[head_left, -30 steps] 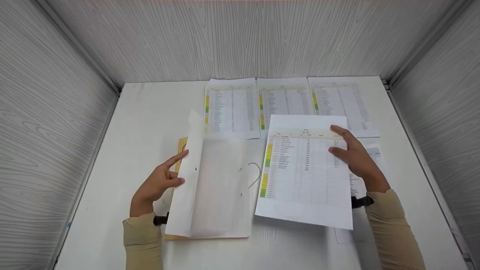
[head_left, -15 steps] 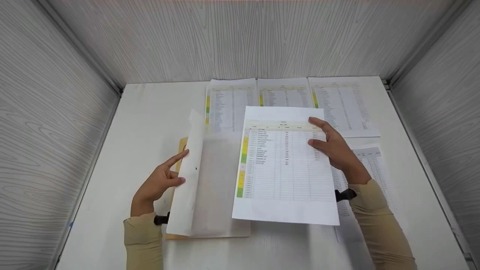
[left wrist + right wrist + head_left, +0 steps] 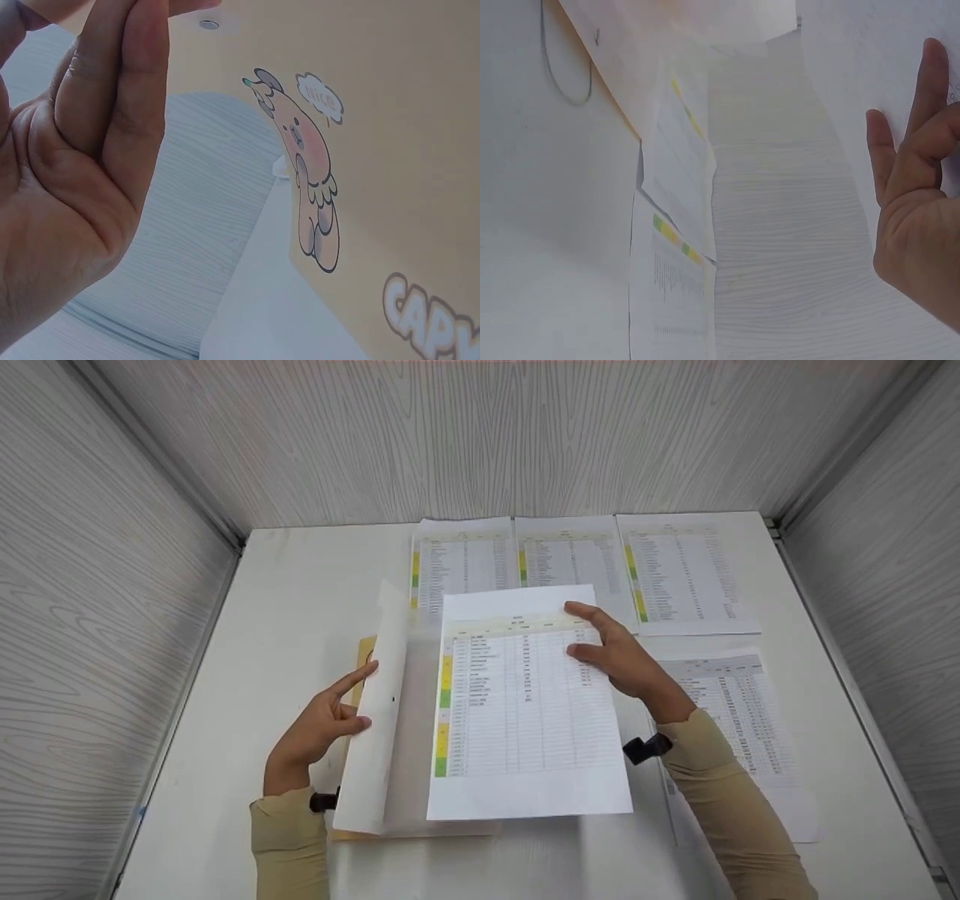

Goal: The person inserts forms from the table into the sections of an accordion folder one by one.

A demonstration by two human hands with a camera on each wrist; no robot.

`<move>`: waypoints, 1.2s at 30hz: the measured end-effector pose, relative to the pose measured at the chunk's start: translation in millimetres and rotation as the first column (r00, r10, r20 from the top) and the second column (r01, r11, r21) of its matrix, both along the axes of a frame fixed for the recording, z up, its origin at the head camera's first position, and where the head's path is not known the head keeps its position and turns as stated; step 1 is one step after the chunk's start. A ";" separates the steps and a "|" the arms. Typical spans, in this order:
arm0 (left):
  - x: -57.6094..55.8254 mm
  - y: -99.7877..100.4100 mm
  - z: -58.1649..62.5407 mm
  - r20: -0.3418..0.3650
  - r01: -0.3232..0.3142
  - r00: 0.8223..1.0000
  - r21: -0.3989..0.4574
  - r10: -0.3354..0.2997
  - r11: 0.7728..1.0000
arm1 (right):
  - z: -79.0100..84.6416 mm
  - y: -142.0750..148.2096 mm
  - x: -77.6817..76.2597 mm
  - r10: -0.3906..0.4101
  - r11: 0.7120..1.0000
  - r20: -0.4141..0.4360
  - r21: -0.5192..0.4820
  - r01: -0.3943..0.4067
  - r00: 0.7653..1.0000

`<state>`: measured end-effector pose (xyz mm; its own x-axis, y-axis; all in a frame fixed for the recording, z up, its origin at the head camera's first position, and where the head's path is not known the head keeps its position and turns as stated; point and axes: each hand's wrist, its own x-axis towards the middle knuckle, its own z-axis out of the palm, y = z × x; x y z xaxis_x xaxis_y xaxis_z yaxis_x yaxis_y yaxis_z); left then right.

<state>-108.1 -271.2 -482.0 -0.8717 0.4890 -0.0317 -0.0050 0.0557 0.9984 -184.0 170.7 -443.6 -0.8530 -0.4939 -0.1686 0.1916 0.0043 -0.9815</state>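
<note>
On the left in the head view, my left hand (image 3: 315, 731) pinches the raised white flap (image 3: 379, 780) of a paper folder between thumb and index finger. The left wrist view shows the folder's tan cover (image 3: 405, 172), with a cartoon animal and lettering, beside the curled fingers. My right hand (image 3: 622, 660) grips a printed table sheet (image 3: 517, 750) by its upper right side, thumb on the front and other fingers behind. The sheet is held over the right part of the open folder and hides much of it. A thin looped cord (image 3: 570, 97) shows beside the folder in the right wrist view.
Three printed sheets, left (image 3: 465, 555), middle (image 3: 566, 559) and right (image 3: 682, 577), lie in a row along the back of the white table (image 3: 315, 577). Another printed sheet (image 3: 742, 720) lies at the right under the forearm. Wood-patterned walls (image 3: 480, 442) enclose the table's back and sides.
My right hand has carried the printed sheet leftward, from right of the folder to over it, and turned it slightly. The left hand has stayed on the flap.
</note>
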 end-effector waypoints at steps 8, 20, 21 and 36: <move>0.8 0.2 0.3 -0.010 0.006 1.000 0.034 -0.006 0.999 | -6.5 -18.7 -2.7 0.026 1.000 0.025 -0.017 -0.025 0.999; 0.1 0.9 1.0 0.004 0.004 1.000 0.029 -0.004 1.000 | -11.6 -41.3 -6.4 0.037 0.997 0.061 0.059 -0.040 0.997; 0.0 0.8 0.9 0.012 0.010 1.000 0.033 -0.010 0.999 | -12.1 -43.4 -6.8 0.037 0.997 0.063 0.067 -0.041 0.997; -1.4 3.6 -2.2 0.084 0.092 0.991 0.173 -0.108 0.981 | -16.9 -81.9 -3.2 -0.016 0.990 0.050 0.138 0.009 0.999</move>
<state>-109.5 -267.6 -484.2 -0.8151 0.5790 -0.0200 -0.1012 -0.1083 0.9890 -187.2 88.8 -460.5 -0.8478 -0.4520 -0.2774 0.2421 0.1355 -0.9607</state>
